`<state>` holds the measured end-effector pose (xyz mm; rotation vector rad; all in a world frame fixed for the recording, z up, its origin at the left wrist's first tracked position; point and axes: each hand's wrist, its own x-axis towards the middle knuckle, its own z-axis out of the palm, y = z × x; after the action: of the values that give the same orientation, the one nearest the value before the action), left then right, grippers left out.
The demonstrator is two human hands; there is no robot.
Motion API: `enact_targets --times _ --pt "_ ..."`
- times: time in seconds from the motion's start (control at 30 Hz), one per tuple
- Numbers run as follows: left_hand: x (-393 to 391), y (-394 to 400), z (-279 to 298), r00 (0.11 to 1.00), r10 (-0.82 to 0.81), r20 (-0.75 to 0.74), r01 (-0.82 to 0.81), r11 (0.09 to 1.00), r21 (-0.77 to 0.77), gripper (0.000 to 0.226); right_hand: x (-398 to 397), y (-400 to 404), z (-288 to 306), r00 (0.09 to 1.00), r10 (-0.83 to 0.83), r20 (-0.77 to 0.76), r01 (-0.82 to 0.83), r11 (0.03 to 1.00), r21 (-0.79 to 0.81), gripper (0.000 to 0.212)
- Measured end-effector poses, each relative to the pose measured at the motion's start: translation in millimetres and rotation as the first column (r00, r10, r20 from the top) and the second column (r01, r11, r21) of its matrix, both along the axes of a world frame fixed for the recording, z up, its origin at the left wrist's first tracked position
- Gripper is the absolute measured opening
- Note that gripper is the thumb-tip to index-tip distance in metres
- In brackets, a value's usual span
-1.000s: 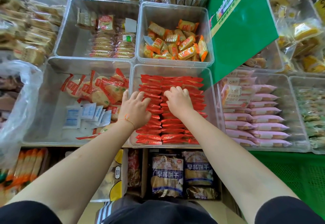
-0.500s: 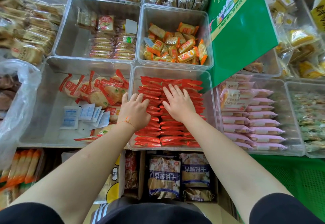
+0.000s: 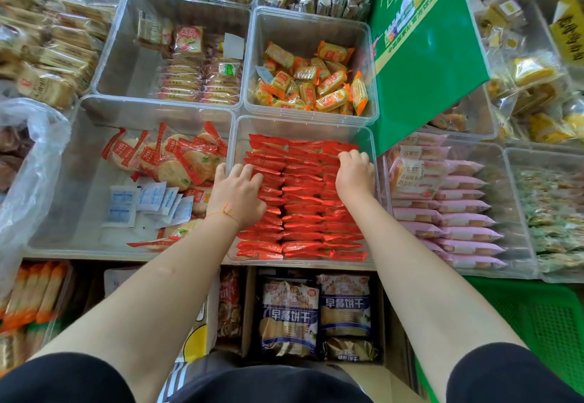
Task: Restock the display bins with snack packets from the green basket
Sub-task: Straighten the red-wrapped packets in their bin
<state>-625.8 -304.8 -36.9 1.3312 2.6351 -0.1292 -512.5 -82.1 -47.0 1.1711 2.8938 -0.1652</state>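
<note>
- Your left hand (image 3: 237, 194) lies on the left column of red snack packets (image 3: 303, 200) in the clear bin (image 3: 303, 124) at the front middle of the display, fingers spread and only lightly bent, pressing the rows rather than gripping any one packet.
- Your right hand (image 3: 354, 172) sits over the right column near the bin's far right corner, fingers curled down among the packets; you cannot tell from this view whether it pinches one or simply pushes the stack.
- This bin looks close to done: three neat columns of red packets run from its front wall almost to its back wall, with only a narrow strip of bare floor left at the far end. The work in hand appears to be straightening, not adding.
- The green basket (image 3: 537, 323) stands low at your right, under the front edge of the display; the part in view shows bare mesh, so whether stock remains in it cannot be told.
- Much appears left elsewhere: the bin of round rice crackers (image 3: 177, 162) just left is loosely filled with plenty of floor showing, the bin of orange packets (image 3: 316, 86) behind holds a shallow heap, and the bin behind left is about half bare.
- The pink packets (image 3: 458, 206) in the bin to the right stand in tidy rows.
</note>
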Motion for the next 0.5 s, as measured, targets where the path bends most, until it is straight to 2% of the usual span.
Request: enact_targets --times 0.1,0.23,0.3,0.37,0.43,0.5 --pt "-0.2 1.0 0.1 1.0 0.004 -0.008 -0.005 1.0 -0.009 0.051 -10.0 6.7 0.6 0.996 0.061 0.068 -0.064 0.997 0.035 0.03" --pt "10.5 18.1 4.8 0.998 0.052 -0.024 -0.051 0.998 0.035 0.059 -14.4 11.1 3.5 0.988 0.047 0.146 -0.055 0.997 0.045 0.026" --pt "22.5 34.6 5.7 0.999 -0.018 0.033 0.016 0.997 0.073 0.065 -13.6 11.3 5.6 0.99 0.047 0.131 -0.052 0.998 0.033 0.026" --pt "36.1 50.4 3.7 0.982 -0.11 0.151 0.092 0.989 0.119 0.067 -9.1 11.9 5.8 0.994 0.053 0.099 -0.053 0.999 -0.001 0.025" --pt "45.7 62.3 -0.3 0.958 -0.127 0.258 0.099 0.988 0.119 0.066 -3.3 11.2 5.2 0.997 0.05 0.065 -0.046 0.997 -0.055 0.027" --pt "49.8 69.5 -4.9 0.948 -0.1 0.301 0.083 0.994 0.07 0.067 0.6 9.6 4.3 0.999 0.033 0.043 -0.029 0.995 -0.093 0.033"
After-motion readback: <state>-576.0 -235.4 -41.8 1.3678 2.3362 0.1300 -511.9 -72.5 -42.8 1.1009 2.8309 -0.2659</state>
